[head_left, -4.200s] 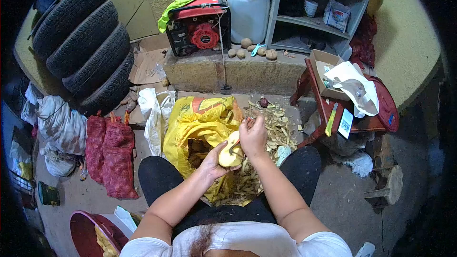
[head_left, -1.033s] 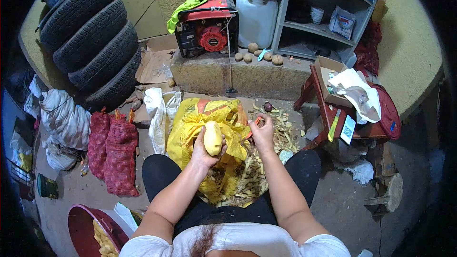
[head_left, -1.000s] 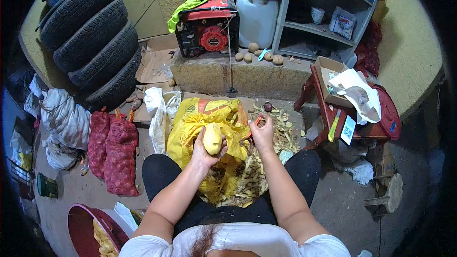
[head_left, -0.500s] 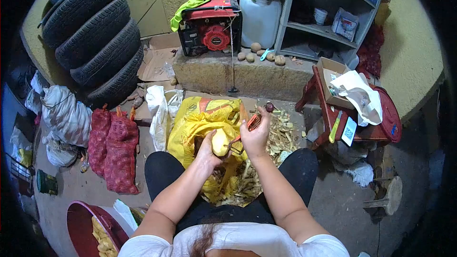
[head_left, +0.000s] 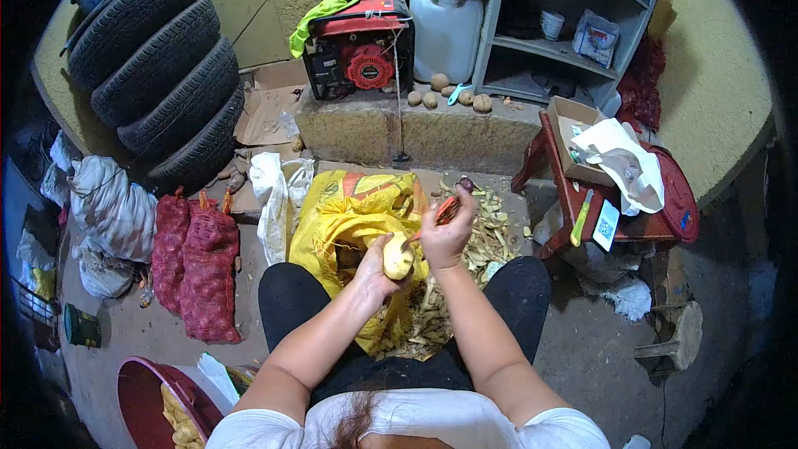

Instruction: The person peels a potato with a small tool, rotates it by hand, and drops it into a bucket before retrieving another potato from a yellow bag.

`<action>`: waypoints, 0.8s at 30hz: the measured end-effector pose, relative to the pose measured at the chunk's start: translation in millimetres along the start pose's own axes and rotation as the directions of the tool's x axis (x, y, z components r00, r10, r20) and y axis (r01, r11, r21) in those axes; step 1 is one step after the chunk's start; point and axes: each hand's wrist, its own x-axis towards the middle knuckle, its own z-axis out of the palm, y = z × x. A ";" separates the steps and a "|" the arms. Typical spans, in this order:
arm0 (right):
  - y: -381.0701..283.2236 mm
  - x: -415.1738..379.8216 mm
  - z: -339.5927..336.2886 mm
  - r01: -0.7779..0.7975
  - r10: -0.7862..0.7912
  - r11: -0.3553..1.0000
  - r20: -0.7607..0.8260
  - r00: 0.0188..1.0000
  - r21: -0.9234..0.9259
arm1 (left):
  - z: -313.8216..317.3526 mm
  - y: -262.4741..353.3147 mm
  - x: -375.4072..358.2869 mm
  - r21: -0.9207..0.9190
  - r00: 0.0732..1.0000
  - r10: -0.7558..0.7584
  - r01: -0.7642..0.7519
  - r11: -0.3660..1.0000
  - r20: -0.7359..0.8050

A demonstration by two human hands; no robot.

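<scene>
Stack of black rubber tyres (head_left: 158, 66) leans at the back left; red-and-black metal generator (head_left: 359, 54) sits on the concrete ledge (head_left: 349, 135). Crumpled yellow woven-plastic sack (head_left: 314, 237) stands mouth open on the floor, just ahead of the person's knees. Two red mesh sacks (head_left: 209, 274), filled, to its left; round dark-red plastic tub (head_left: 135, 387) at lower left, pale peeled potatoes (head_left: 181, 424) inside. Loose pale-yellow peelings (head_left: 490, 237) spread right of the yellow sack and between the legs. Right hand (head_left: 447, 237) closed around the handle of a red-handled peeler (head_left: 447, 211), its head angled at the potato; can't tell if the blade touches. Left hand (head_left: 376, 273) curled snugly round a pale-yellow, mostly peeled potato (head_left: 399, 261), held above the yellow sack's near edge, between both hands.
</scene>
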 end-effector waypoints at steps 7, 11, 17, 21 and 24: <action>24.0 33.7 -14.2 -0.199 0.253 0.946 -0.198 0.947 0.255 | 16.6 -2.4 -16.0 -0.041 0.989 -0.012 0.006 0.999 -0.148; 19.0 24.3 -28.0 -0.607 0.308 0.749 0.671 0.675 0.267 | 7.9 3.1 -8.8 -0.082 0.993 -0.021 0.011 0.997 -0.117; -18.3 10.3 -44.7 0.067 -0.096 0.994 0.958 0.271 0.080 | 13.2 21.7 -20.2 -0.202 0.996 0.082 -0.087 0.975 -0.030; -7.3 32.4 -49.4 0.060 0.403 0.865 0.761 0.508 -0.498 | 10.7 26.7 -25.5 -0.176 0.999 0.013 -0.005 0.984 0.043; -4.7 32.8 -51.8 -0.062 0.376 0.909 0.747 0.548 -0.412 | 15.7 21.4 -26.8 -0.127 0.993 0.118 -0.120 0.985 -0.025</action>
